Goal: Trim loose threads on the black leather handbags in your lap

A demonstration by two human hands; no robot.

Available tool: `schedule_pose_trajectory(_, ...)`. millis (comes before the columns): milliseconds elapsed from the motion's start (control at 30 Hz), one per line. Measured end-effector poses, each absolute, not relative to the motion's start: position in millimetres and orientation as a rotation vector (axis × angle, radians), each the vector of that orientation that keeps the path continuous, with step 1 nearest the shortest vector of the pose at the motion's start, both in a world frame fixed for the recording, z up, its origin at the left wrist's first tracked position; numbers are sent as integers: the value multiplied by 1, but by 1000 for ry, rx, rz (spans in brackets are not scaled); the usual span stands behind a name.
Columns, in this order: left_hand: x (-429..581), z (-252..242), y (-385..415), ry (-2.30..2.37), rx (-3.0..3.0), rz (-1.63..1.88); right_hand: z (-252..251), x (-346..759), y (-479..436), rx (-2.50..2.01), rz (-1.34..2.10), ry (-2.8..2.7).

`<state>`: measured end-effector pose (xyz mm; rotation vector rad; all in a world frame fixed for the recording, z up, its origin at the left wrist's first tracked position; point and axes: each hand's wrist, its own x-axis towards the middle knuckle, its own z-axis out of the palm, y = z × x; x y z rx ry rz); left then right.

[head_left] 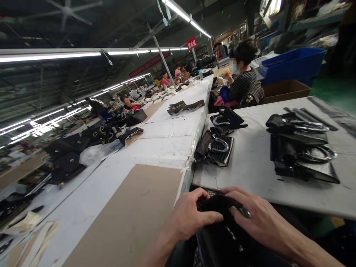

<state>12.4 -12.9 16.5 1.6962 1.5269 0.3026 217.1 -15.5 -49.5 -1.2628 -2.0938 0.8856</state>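
A black handbag [214, 241] rests low in front of me, close to the table edge; a strip of checked cloth shows behind its top. My left hand [191, 213] grips the near left of the bag's upper edge, thumb lying across the black material. My right hand [254, 213] is bent over the other side of that edge, fingers curled. A small, shiny dark tool [244, 212] sticks out beside the right thumb; its kind cannot be made out. Two black handbags [221, 148] with plastic-wrapped handles lie on the table just beyond my hands.
A stack of black handbags [303, 148] sits on the right table [250, 178]. A brown board [130, 215] covers part of the long white table [111, 178]. Dark bag pieces [186, 106] lie farther along. A seated person [240, 85] works ahead, beside a blue bin [292, 66].
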Motion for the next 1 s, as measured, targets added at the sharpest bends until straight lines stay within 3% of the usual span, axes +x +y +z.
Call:
schedule_pose_trajectory(233, 15, 4, -10, 1719, 1689, 414, -49, 201, 0, -1170, 1204, -1944)
schedule_pose_trajectory(1000, 7, -5, -22, 1784, 1619, 499, -51, 182, 3, -1026, 1293, -1829)
